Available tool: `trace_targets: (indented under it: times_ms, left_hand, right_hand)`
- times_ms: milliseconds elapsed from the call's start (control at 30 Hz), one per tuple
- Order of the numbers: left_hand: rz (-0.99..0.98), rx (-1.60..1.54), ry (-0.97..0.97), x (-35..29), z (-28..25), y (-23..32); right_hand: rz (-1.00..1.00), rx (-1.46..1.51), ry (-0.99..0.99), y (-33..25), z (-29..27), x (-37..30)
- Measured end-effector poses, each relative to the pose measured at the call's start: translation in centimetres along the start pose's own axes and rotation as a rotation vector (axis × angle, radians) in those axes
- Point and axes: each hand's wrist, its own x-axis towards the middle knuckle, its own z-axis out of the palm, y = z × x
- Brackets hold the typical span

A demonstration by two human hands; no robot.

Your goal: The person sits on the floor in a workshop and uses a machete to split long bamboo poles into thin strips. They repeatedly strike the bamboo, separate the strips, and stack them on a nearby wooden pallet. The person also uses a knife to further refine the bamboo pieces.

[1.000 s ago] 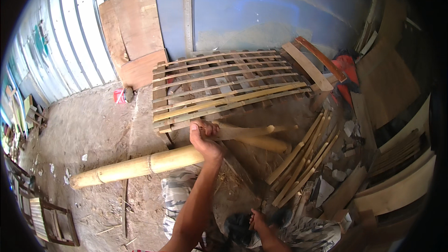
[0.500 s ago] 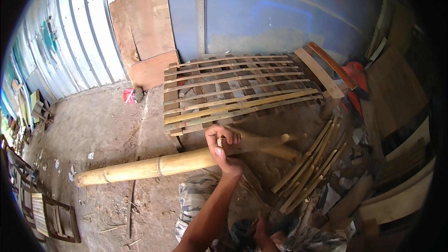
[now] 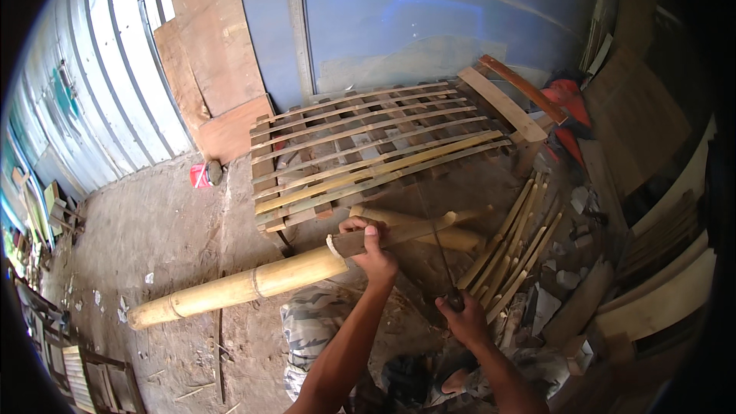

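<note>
A thick bamboo pole [image 3: 230,287] slants up from the lower left toward the middle. Past a stepped, ragged cut edge it continues rightward as a narrower, darker part. My left hand [image 3: 372,249] is closed around that narrower part, just right of the step. In my right hand [image 3: 465,320] is the dark handle of a long-bladed knife [image 3: 438,249]. Its thin blade points up and away, passing across the bamboo's right end in this view; whether it touches cannot be told. Another bamboo piece [image 3: 460,239] lies behind, partly hidden by the pole.
Beyond my hands stands a low slatted rack [image 3: 376,142] of bamboo strips over wood. Split bamboo strips [image 3: 517,249] lie in a bundle to the right, beside rubble and boards [image 3: 644,291]. A red can [image 3: 201,175] sits on the dirt floor near the wall panels.
My right hand has risen from the lower edge, with the knife now visible in it. My left hand's fingers have closed around the bamboo. The view has shifted slightly.
</note>
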Motion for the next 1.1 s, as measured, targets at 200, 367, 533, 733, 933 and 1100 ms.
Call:
trace_targets:
  times_ms: [200, 367, 533, 733, 933, 1100]
  left_hand:
    - [-0.015, -0.157, -0.014, 0.0, 2.2, 2.5]
    - [0.042, -0.18, -0.052, 1.9, 2.0, 4.0]
    - [-0.013, -0.24, -0.121, 2.0, 1.0, 4.3]
    - [-0.033, -0.258, -0.174, 1.5, 1.3, 4.5]
    - [-0.032, -0.279, -0.14, 1.7, 0.7, 4.8]
    - [-0.02, -0.207, -0.178, 1.9, 0.7, 5.9]
  right_hand:
    - [-0.226, -0.041, 0.078, 2.5, 0.7, -0.8]
    - [-0.349, -0.073, 0.173, 1.4, 4.3, -0.5]
    - [-0.447, -0.148, 0.193, 0.1, 4.5, -0.6]
    - [-0.327, -0.14, 0.31, 3.8, 4.3, 2.8]
    - [-0.388, -0.238, 0.162, 0.4, 4.4, 0.7]
    - [-0.304, -0.201, 0.299, 5.3, 4.6, 5.2]
